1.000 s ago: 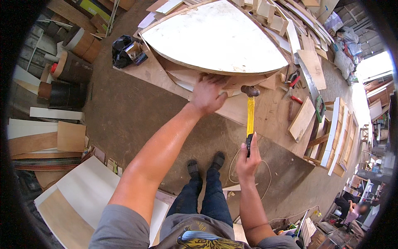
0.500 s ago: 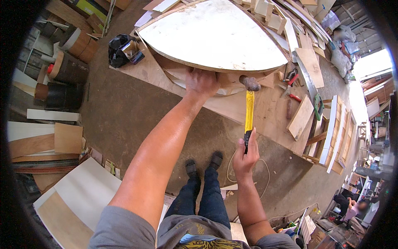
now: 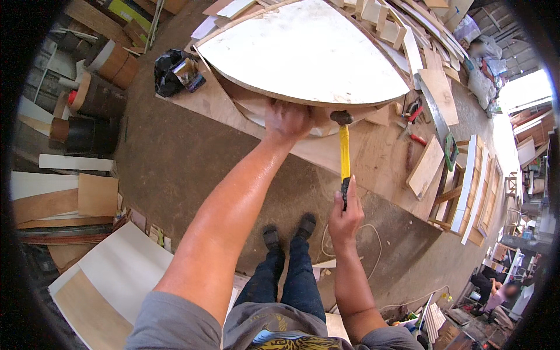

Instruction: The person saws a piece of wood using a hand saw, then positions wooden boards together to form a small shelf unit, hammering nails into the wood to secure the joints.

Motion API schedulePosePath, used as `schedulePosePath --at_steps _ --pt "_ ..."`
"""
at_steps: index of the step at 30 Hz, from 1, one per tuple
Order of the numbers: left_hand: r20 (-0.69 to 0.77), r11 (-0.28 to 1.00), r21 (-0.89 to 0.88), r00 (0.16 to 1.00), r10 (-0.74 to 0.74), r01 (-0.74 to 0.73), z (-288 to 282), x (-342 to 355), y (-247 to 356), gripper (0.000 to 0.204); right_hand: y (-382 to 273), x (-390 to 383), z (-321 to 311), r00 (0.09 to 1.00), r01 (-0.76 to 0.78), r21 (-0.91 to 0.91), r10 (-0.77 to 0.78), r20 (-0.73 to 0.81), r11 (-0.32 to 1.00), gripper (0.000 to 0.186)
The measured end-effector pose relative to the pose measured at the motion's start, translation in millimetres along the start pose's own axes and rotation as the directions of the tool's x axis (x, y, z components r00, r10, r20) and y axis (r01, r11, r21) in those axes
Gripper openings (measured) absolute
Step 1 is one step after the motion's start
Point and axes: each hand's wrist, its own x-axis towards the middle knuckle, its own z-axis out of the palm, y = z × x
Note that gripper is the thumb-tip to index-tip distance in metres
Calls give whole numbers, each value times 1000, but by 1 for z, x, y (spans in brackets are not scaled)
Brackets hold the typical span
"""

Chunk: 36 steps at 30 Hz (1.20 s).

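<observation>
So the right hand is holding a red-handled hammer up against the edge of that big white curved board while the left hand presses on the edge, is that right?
Not quite: the handle is yellow with a black grip, not red. The head view shows the right hand holding the yellow-handled hammer, its dark head at the edge of the big white curved board, while the left hand presses on that edge.

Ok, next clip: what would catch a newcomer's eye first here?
First the big white curved panel at the top centre, lying on a pile of plywood sheets. Just below its near edge, the left hand presses on the wood, while the right hand grips a yellow-handled hammer whose head sits right by that edge. On the floor at lower left lie pale boards.
</observation>
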Motion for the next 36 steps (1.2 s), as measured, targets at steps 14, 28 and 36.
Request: schedulePosePath --at_steps 14,28,36 --pt "-42 998 34 998 48 -46 7 -3 -3 38 1 -7 4 951 158 45 -140 -277 986 51" --pt "-100 1000 -3 995 21 -21 7 -1 1 42 -1 -8 -6 972 147 42 -136 -190 988 53" --pt "-289 993 60 950 116 -104 13 -4 -6 42 -1 3 -4 984 123 11 -120 -133 992 54"
